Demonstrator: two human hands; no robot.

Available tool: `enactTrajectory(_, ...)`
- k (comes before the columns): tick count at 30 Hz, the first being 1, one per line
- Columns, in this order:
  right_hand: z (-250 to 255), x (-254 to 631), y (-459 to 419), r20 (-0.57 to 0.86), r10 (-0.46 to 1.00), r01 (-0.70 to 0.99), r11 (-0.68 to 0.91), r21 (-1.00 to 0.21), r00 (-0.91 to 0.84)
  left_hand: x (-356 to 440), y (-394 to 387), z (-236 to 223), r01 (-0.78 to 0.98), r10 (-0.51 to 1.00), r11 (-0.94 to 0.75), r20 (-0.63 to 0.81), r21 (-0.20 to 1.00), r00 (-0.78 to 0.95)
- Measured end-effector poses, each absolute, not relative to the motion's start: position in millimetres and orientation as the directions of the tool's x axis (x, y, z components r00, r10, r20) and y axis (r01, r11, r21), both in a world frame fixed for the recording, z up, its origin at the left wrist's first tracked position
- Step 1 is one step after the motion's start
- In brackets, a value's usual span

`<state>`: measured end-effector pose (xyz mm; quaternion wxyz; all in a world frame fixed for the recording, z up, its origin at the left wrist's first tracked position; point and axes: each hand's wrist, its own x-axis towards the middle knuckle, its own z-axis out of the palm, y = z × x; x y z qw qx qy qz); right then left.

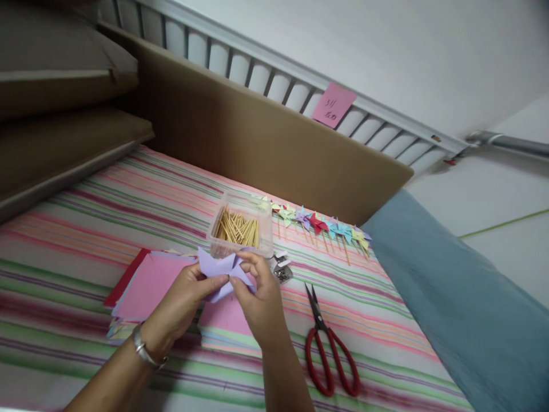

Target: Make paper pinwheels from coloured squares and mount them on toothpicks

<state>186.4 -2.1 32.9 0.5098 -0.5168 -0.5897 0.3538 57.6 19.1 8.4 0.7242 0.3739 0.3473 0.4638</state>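
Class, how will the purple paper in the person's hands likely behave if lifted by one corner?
The purple paper should feel light, judging by its thin edges. It would probably flex, since it curves between the left hand and right hand. Its pointed corner may crease easily, being narrow.

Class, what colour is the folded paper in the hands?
The folded paper is pale purple, clearest in the head view.

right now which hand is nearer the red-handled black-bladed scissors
Right. The right hand is left of the scissors; the left hand, across the folded lilac paper, is farther left.
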Motion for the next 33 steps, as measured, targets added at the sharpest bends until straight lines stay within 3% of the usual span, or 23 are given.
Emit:
enactTrajectory(8,34,181,-3,0.295,0.95,0.311,0.25,-0.917,0.106,56,19,14,-0.418,0.951,0.23,-0.111,0.879,0.289)
enactTrajectory(18,30,186,3,0.188,0.964,0.183,0.154,-0.971,0.187,48,24,9,-0.349,0.972,0.206,-0.149,0.914,0.183)
enactTrajectory(26,35,217,6,0.138,0.913,0.032,0.136,-0.99,0.383,35,36,23,-0.644,0.976,0.214,-0.188,0.734,0.11)
enactTrajectory(33,31,210,8,0.119,0.92,0.018,0.121,-0.992,0.373,38,36,24,-0.633,0.959,0.269,-0.264,0.726,0.105)
